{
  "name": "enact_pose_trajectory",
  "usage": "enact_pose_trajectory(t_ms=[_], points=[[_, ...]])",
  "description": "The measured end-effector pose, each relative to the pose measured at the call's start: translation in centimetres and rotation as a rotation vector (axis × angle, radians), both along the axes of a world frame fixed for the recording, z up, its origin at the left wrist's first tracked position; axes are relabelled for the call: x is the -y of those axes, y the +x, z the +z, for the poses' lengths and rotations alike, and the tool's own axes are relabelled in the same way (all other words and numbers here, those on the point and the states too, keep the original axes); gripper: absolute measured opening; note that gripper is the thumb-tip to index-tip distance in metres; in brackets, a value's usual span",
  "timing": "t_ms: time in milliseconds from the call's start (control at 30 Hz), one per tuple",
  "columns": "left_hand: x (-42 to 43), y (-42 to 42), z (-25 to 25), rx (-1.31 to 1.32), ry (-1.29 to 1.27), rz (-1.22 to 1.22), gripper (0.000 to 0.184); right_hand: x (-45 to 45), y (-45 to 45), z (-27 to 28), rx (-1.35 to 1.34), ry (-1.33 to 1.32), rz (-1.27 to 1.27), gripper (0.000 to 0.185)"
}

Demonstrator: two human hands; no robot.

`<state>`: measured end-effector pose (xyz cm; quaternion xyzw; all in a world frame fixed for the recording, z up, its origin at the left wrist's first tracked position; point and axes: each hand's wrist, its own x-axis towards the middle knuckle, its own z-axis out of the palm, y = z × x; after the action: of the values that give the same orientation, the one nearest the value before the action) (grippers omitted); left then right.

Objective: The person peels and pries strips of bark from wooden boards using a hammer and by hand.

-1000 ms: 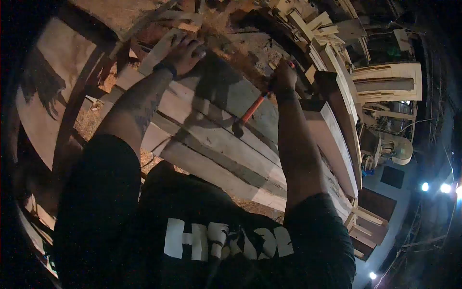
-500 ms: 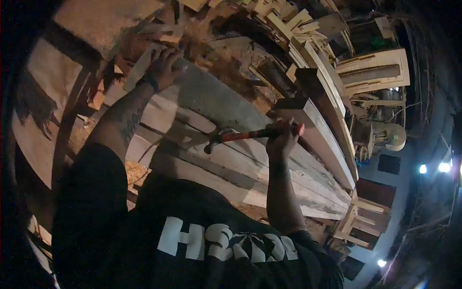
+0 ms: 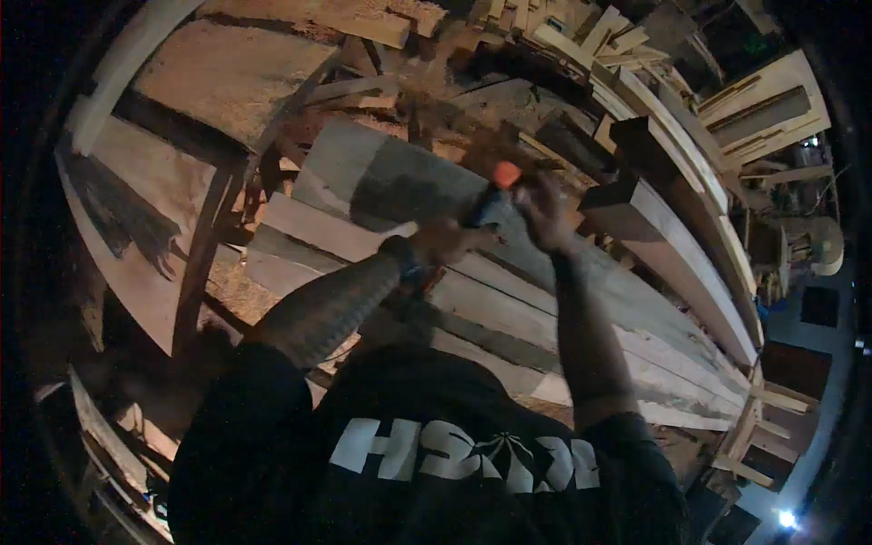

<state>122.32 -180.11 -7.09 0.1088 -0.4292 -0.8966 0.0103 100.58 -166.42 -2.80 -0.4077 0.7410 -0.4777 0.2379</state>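
The hammer (image 3: 485, 207) slants over the boards near the middle of the head view, its orange-red handle end up and its lower part largely hidden. My left hand (image 3: 447, 242) is closed around its middle, a dark band on the wrist. Just right of the handle end is my right hand (image 3: 545, 216), its fingers smeared by motion, so its grip cannot be made out. Beneath both hands lie a wide grey board (image 3: 409, 186) and several narrower pale boards (image 3: 500, 304), side by side.
A thick squared beam (image 3: 677, 245) lies to the right, beside stacked planks (image 3: 668, 123). At the upper left is a dusty wooden panel (image 3: 232, 77). Wood scraps (image 3: 618, 36) are piled at the top. A slatted wooden frame (image 3: 758, 431) is at the lower right.
My left hand has left the wide board's end and come right onto the hammer. The hammer has turned from nearly level to steep. My right hand has moved up slightly; the view has shifted.
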Motion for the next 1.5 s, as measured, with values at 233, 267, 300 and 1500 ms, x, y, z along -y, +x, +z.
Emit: enact_pose_trajectory(t_ms=[233, 267, 300, 1500], points=[[4.6, 6.6, 8.8, 0.249, -0.539, 0.361, 0.035, -10.9, -15.3, -17.2, -0.924, 0.548, -0.236, 0.07], [4.7, 6.8, 8.7, 0.168, -0.6, 0.501, 0.032, -10.3, -13.7, -15.4, -0.882, 0.676, -0.239, 0.069], [5.4, 6.8, 8.9, 0.212, -0.604, 0.461, 0.029, -9.5, -11.9, -13.0, -0.842, 0.808, -0.235, 0.068], [8.0, 5.2, 13.7, 0.634, -0.614, 0.258, 0.035, -11.3, -12.6, -13.1, -0.542, 0.651, -0.248, 0.053]])
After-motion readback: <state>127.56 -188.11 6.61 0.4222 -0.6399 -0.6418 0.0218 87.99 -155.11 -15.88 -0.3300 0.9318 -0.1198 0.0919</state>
